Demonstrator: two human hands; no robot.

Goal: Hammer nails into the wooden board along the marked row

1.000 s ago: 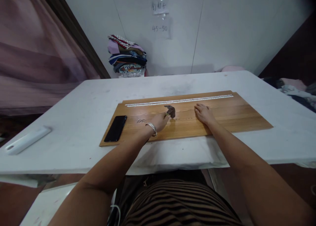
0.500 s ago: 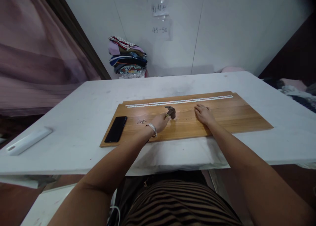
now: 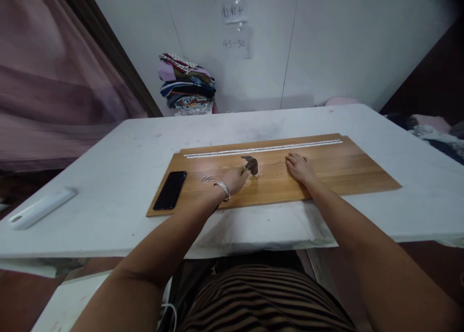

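Hammer (image 3: 253, 165) in left hand (image 3: 235, 179), clenched, head just beyond grip; lower part hidden by hand, spot beneath head hard to make out. Left of grip: black phone (image 3: 170, 190), then loose nails (image 3: 208, 179). Right of grip: row of dark dots (image 3: 274, 175), too small to identify, then right hand (image 3: 298, 167) flat, unclenched, on board (image 3: 337, 172). Hammer, both hands nearly unmoved since half second ago.
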